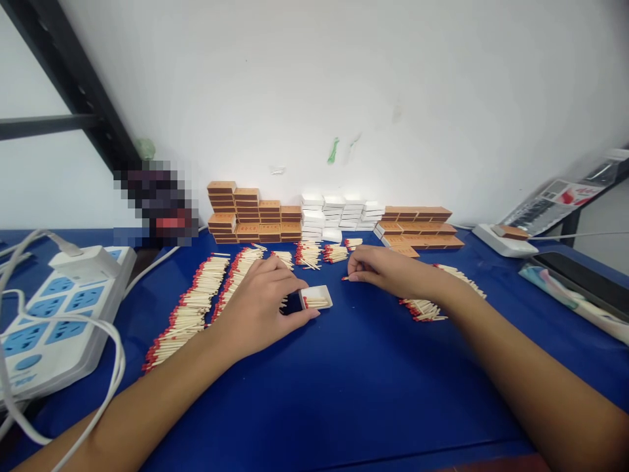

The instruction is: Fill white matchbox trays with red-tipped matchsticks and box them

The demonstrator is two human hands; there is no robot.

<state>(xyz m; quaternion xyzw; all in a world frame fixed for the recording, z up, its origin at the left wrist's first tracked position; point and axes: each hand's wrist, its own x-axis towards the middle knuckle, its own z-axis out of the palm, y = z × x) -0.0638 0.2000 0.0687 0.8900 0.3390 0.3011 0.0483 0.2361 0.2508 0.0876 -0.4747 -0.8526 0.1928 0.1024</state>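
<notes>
My left hand [263, 298] rests on the blue table, fingers curled round a small white matchbox tray [317, 297] with a few red-tipped matches in it. My right hand [388, 269] lies just right of it, fingertips pinched on a match [345, 278] on the cloth. Long rows of red-tipped matches [196, 305] lie to the left of my left hand. Another heap of matches [425, 308] sits under my right wrist. Small bundles of matches [319, 252] lie behind both hands.
Stacks of brown matchbox sleeves [250, 213], white inner trays [339, 213] and more brown sleeves [420, 226] line the wall. A white power strip [54, 308] with cables sits at the left. A phone [584, 278] and a white device [504, 241] lie at the right.
</notes>
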